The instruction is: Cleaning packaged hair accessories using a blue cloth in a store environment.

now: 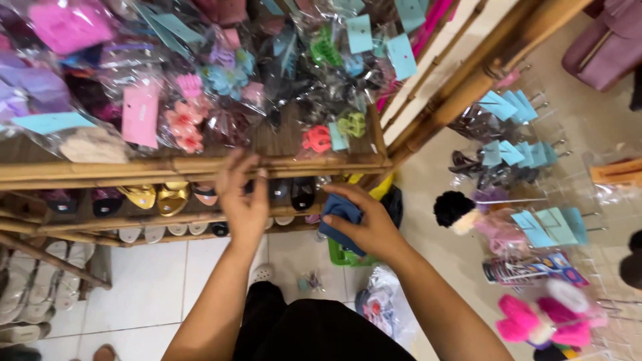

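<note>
The left hand reaches up to the bamboo rail, fingers partly curled, fingertips touching the rail's front edge; it grips nothing else. The right hand sits at 3 o'clock from it, closed around a folded blue cloth held just below the rail. Bagged hair clips crowd the shelf at 12 o'clock. Shoes line the lower shelf at 9 o'clock. Pink pompoms hang on a rack at 4 o'clock, well apart.
</note>
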